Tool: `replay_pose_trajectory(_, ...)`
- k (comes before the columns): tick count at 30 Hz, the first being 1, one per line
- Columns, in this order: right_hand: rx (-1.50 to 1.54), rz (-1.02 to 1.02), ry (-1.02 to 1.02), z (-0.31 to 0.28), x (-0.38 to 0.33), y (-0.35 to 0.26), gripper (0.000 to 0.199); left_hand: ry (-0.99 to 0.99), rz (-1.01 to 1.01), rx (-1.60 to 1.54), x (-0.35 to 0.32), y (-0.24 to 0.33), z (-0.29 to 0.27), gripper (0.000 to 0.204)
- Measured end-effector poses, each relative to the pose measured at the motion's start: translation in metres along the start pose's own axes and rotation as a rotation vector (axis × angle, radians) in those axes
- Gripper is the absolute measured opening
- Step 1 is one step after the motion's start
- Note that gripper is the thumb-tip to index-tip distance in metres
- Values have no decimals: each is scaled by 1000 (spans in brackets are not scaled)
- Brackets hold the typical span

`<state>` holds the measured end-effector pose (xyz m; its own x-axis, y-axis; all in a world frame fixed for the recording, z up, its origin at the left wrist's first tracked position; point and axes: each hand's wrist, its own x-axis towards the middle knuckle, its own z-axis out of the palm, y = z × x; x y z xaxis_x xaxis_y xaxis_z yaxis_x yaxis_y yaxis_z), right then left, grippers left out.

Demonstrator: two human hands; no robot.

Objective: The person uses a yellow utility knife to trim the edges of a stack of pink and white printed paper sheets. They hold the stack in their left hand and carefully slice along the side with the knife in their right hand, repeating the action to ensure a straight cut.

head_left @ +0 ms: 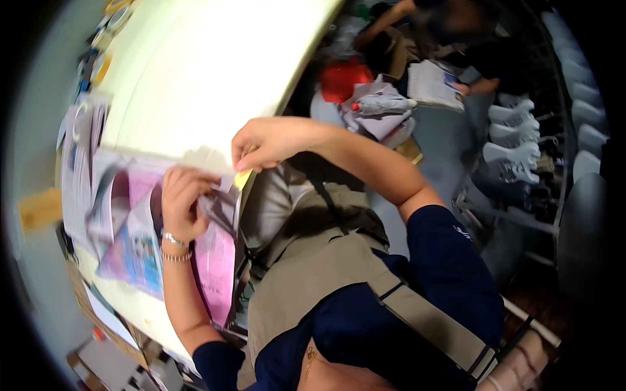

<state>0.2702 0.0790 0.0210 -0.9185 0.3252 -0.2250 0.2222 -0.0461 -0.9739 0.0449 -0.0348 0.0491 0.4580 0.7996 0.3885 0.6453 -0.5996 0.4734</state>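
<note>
My right hand (264,144) is closed at the near edge of the pale table (195,72), pinching a small flat yellow piece (242,178) whose kind I cannot make out. Beside it, my left hand (184,199) has its fingers bent over a greyish printed sheet (220,210), which looks like newspaper. The yellow piece sits close to this sheet's upper corner; whether they touch is unclear. Under my left wrist lie pink printed paper (215,270) and a blue-and-pink sheet (134,251), partly covered by my forearm.
Folded newspapers (81,176) are stacked at the table's left side. Tape rolls (101,65) lie along the far left edge. To the right, another person's hand (462,88) holds a newspaper (433,86) near a red round thing (344,79). White shaped forms (512,153) stand on a rack.
</note>
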Motion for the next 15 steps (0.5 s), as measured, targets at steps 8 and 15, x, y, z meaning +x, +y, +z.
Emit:
replay_pose_trajectory(8,-26,35,21,1,-13,-11,15,42,-79,-266,-7,-15,-2,18)
replay_pose_trajectory(15,-70,64,19,2,-12,-18,17,34,-75,-302,-3,-14,-1,27)
